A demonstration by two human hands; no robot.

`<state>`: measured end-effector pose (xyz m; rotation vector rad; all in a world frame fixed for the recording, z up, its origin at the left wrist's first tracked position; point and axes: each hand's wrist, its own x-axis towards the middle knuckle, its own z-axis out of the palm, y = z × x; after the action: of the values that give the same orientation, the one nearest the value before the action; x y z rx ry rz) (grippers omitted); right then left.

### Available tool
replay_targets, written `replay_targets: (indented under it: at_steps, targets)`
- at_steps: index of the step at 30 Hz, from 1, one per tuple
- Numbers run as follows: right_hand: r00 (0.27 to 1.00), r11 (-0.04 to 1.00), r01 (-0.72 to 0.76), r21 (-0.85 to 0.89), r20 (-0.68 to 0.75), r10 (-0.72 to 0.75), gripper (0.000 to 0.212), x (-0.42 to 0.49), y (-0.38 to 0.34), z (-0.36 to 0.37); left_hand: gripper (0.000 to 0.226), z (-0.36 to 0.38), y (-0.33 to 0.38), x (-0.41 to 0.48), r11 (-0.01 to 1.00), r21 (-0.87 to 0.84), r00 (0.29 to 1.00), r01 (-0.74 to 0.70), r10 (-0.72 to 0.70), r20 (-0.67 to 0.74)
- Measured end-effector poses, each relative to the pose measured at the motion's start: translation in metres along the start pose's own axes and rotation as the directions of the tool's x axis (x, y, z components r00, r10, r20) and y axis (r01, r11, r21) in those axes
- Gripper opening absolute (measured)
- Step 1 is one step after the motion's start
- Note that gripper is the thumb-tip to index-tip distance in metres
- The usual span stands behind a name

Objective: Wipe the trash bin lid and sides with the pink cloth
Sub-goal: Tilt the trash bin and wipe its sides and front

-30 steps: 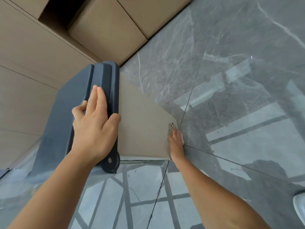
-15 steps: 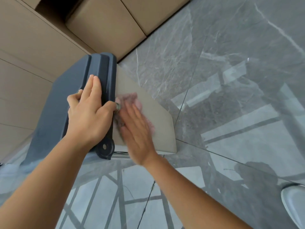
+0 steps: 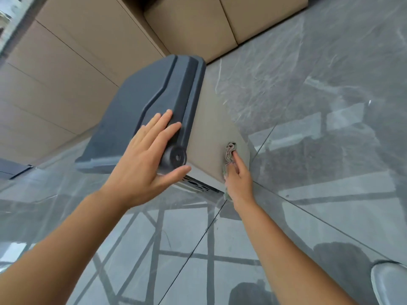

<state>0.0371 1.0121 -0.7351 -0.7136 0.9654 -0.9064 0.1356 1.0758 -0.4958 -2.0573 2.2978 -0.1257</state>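
The trash bin has a dark grey lid and a beige side panel, seen from above. My left hand lies flat on the lid's near right edge, fingers spread, the thumb below the round hinge knob. My right hand presses the bunched pink cloth against the lower right part of the beige side, close to its bottom corner. Most of the cloth is hidden under that hand; it looks greyish-pink here.
Beige cabinet fronts stand close behind and left of the bin. Glossy grey marble floor tiles spread to the right and front. A white shoe tip shows at the bottom right corner.
My right hand slid the cloth from the upper part of the beige side, beside my left hand, down to its lower right corner. My left hand opened flat on the lid. The view shifted.
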Motion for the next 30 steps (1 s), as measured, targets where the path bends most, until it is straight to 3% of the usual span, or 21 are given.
replay_targets:
  at_steps: [2, 4, 8, 12, 15, 19, 23, 26, 30]
  targets:
    - [0.992, 0.962, -0.119, 0.246, -0.011, 0.126, 0.039, -0.01, -0.005, -0.012, 0.087, -0.001, 0.0, 0.005, 0.999, 0.024, 0.999, 0.025, -0.026, 0.042]
    - [0.973, 0.856, -0.228, 0.463, 0.066, 0.223, 0.033, -0.016, -0.014, -0.026, 0.09, -0.001, 0.008, 0.02, 0.998, 0.018, 0.997, 0.054, -0.055, 0.053]
    - [0.95, 0.715, -0.306, 0.628, 0.146, 0.277, 0.038, -0.013, -0.034, -0.056, 0.09, 0.004, 0.031, 0.067, 0.99, 0.014, 0.99, 0.141, -0.141, -0.002]
    - [0.945, 0.686, -0.321, 0.653, 0.176, 0.275, 0.034, -0.014, -0.049, -0.076, 0.08, 0.011, 0.053, 0.139, 0.959, 0.127, 0.967, 0.254, -0.25, -0.051]
    - [0.927, 0.713, -0.373, 0.594, 0.2, 0.319, 0.036, -0.015, -0.057, -0.078, 0.078, 0.009, 0.064, 0.187, 0.942, 0.115, 0.948, 0.316, -0.317, -0.002]
    - [0.931, 0.692, -0.351, 0.631, 0.158, 0.328, 0.04, -0.002, -0.072, -0.078, 0.077, -0.012, 0.035, 0.189, 0.987, -0.033, 0.987, 0.16, -0.16, 0.015]
    - [0.942, 0.684, -0.328, 0.652, 0.17, 0.289, 0.045, 0.005, -0.091, -0.075, 0.089, -0.018, -0.009, 0.145, 0.977, 0.096, 0.975, 0.188, -0.198, 0.099]
    - [0.956, 0.687, -0.253, 0.681, 0.068, 0.284, 0.034, 0.011, -0.094, -0.077, 0.09, -0.008, -0.016, 0.138, 0.975, 0.003, 0.973, 0.22, -0.22, 0.068]
    - [0.958, 0.679, -0.111, 0.726, -0.104, 0.268, 0.039, 0.029, -0.108, -0.089, 0.09, -0.005, -0.01, 0.154, 0.969, -0.005, 0.969, 0.246, -0.246, 0.025]
